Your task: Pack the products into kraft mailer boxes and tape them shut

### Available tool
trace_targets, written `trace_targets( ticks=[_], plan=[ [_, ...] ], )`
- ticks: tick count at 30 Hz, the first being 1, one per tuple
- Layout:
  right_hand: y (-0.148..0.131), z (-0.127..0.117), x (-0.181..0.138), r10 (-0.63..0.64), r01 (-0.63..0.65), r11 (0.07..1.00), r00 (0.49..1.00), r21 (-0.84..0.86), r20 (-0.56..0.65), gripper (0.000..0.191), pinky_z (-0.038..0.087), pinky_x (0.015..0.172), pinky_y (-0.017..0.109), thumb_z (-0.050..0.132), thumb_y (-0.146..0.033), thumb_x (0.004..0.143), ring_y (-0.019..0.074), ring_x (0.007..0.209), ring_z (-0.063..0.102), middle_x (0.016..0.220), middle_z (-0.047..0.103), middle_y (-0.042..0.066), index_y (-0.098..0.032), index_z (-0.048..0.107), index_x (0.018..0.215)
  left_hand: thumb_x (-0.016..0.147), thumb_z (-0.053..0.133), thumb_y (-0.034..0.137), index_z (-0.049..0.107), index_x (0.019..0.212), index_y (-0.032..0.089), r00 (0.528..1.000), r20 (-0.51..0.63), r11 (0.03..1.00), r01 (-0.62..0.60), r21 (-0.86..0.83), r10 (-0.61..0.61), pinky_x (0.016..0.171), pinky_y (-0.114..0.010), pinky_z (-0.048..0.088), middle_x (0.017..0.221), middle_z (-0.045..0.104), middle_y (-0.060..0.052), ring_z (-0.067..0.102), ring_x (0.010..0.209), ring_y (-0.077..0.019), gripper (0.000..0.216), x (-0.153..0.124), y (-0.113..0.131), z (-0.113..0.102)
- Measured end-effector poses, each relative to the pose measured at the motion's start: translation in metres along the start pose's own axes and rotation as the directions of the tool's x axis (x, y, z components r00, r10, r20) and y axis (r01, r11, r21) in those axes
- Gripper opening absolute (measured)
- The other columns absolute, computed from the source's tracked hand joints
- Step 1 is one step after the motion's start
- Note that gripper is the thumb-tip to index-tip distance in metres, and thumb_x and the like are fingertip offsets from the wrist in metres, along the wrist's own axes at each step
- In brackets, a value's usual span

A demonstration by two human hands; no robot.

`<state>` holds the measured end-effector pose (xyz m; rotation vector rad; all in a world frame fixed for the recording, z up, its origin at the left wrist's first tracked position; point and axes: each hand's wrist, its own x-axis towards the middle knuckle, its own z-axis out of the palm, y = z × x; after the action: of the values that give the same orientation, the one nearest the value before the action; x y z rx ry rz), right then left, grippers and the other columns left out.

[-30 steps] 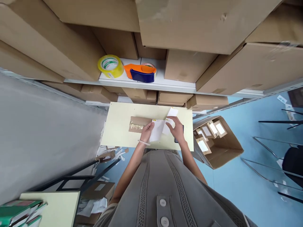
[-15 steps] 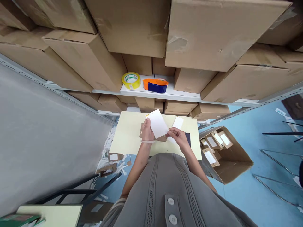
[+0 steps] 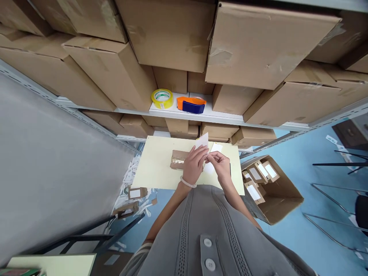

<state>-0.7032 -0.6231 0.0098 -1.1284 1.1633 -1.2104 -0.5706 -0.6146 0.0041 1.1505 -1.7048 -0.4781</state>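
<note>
A white label [image 3: 202, 141] with a small yellow mark stands tilted up behind my left hand [image 3: 194, 165], which grips it with fingers pressed together. My right hand [image 3: 220, 165] meets the left fingertips in a pinch at the label's lower edge, much of which is hidden by the fingers. Under and left of my left hand lies a small cardboard box [image 3: 177, 158] with shiny clear tape across it. Partly behind my right hand, a second white label [image 3: 216, 147] rests on the pale yellow table [image 3: 155, 168].
A shelf [image 3: 218, 115] beyond the table carries cardboard boxes, a yellow tape roll [image 3: 162, 99] and an orange and blue tape dispenser [image 3: 192, 105]. To the right, a large open carton [image 3: 283, 203] holds several small labelled boxes. Paper scraps [image 3: 130, 174] litter the floor at left.
My left hand has moved right over to my right hand, turning the label more upright and uncovering the small box. The head view has shifted slightly.
</note>
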Motion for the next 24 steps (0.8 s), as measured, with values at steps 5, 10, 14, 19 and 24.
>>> trace_targets(
  ticks=[5,10,14,19,24],
  plan=[
    [-0.004,0.002,-0.005,0.005,-0.005,1.000,1.000,-0.017,0.004,0.024,0.053,0.071,0.033,0.070,-0.045,0.079,0.0172,0.067,0.066,0.080,0.073,0.003,-0.021,0.070,0.083,0.099,0.041,0.029,0.067,0.119,0.029,0.994,-0.005,0.992,0.110,-0.059,-0.111,0.109,-0.042,0.045,0.114,0.072,-0.001,0.064,0.115,-0.0164,0.032,-0.007,-0.003,-0.001],
    [-0.003,0.000,-0.008,-0.013,0.014,0.999,1.000,-0.035,0.021,0.022,0.053,0.073,0.033,0.067,-0.042,0.082,0.0172,0.068,0.066,0.083,0.074,0.003,-0.021,0.071,0.088,0.098,0.045,0.029,0.068,0.119,0.030,0.981,-0.019,0.981,0.190,-0.045,-0.191,0.099,-0.038,0.053,0.112,0.073,-0.002,0.062,0.119,-0.0198,0.030,-0.015,-0.003,0.000],
    [-0.002,-0.001,-0.010,-0.026,0.026,0.997,1.000,-0.074,0.010,0.021,0.053,0.073,0.033,0.066,-0.041,0.083,0.0174,0.068,0.067,0.081,0.073,0.003,-0.021,0.071,0.088,0.098,0.045,0.030,0.067,0.119,0.029,0.978,0.009,0.975,0.209,-0.075,-0.209,0.096,-0.037,0.053,0.113,0.072,-0.003,0.063,0.116,-0.0196,0.031,-0.018,-0.004,0.002],
    [-0.001,-0.003,-0.011,-0.037,0.037,0.992,0.999,-0.119,0.002,0.023,0.054,0.073,0.034,0.064,-0.043,0.084,0.0178,0.068,0.068,0.082,0.074,0.003,-0.021,0.070,0.088,0.099,0.042,0.035,0.067,0.119,0.028,0.976,0.046,0.970,0.217,-0.112,-0.213,0.093,-0.034,0.054,0.114,0.071,-0.005,0.067,0.107,-0.0178,0.032,-0.018,-0.003,0.001],
    [-0.006,-0.003,-0.014,-0.069,0.075,0.979,0.997,-0.189,0.039,0.025,0.054,0.076,0.034,0.060,-0.044,0.087,0.0189,0.073,0.069,0.087,0.074,0.003,-0.023,0.071,0.094,0.099,0.044,0.035,0.068,0.117,0.028,0.974,0.033,0.969,0.225,-0.101,-0.223,0.094,-0.035,0.053,0.112,0.072,-0.004,0.067,0.106,-0.0187,0.031,-0.016,-0.004,0.000]
  ],
)
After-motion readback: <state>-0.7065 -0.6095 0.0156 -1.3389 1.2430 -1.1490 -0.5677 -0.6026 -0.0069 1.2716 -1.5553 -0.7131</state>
